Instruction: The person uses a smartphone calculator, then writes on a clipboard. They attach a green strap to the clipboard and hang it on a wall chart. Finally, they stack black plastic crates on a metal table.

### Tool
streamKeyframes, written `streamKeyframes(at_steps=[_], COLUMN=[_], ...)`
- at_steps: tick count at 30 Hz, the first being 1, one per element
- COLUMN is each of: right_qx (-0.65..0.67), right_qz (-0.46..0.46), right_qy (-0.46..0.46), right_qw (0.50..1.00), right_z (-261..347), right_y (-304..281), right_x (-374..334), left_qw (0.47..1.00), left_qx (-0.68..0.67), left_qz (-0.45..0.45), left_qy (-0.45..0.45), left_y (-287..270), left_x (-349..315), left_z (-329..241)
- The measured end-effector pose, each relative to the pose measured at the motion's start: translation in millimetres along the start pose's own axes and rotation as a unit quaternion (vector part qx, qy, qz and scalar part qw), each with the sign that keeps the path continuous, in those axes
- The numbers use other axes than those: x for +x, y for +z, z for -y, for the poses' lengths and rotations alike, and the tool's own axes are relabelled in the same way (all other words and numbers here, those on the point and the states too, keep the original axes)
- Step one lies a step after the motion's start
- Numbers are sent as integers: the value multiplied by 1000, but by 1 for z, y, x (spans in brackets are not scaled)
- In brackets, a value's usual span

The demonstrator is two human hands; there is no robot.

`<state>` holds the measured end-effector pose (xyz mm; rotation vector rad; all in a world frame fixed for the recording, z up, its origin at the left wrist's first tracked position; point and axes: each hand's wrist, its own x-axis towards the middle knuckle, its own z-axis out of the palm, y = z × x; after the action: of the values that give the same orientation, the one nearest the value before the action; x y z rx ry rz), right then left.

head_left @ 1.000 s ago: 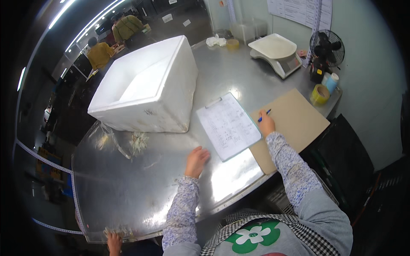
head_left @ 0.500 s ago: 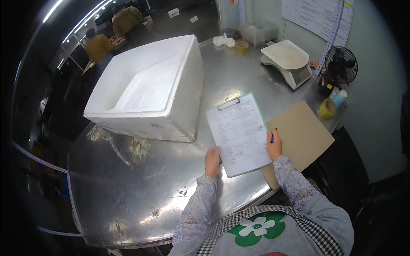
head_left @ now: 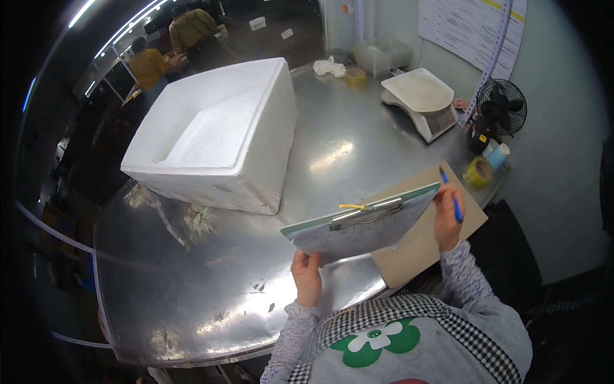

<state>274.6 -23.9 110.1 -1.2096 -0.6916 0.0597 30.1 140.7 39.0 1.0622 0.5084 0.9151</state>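
Clipboard (head_left: 364,233) is tilted up over the tabletop (head_left: 236,269), nearside right of the foam box (head_left: 272,153). Left hand (head_left: 307,278) has its grip closed on the left edge; right hand (head_left: 449,221) holds the right edge plus blue pen (head_left: 457,210); shared grip could let pen slip.

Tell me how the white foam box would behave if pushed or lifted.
The white foam box is probably light for its size, given its foam-like, hollow build. Its thick walls look stiff, though edges could dent. Pushed, it may slide on the smooth metal table.
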Motion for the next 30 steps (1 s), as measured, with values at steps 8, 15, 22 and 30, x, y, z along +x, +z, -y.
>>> streamKeyframes(at_steps=[8, 15, 22, 30], right_qx=[-261, -163, -37, -84], right_qz=[393, 462, 463, 478], right_qy=[-219, -75, 100, 58], right_qw=[854, 869, 880, 873], right_z=[127, 102, 80, 56], right_y=[-1, -30, -27, 13], right_x=[87, 107, 127, 143], left_qw=[986, 961, 988, 988], left_qx=[113, 186, 114, 94], left_qz=[15, 12, -89, -121], left_qy=[121, 203, 59, -14], left_y=[40, 87, 88, 100], left_x=[-8, -13, -41, -58], left_z=[12, 9, 28, -2])
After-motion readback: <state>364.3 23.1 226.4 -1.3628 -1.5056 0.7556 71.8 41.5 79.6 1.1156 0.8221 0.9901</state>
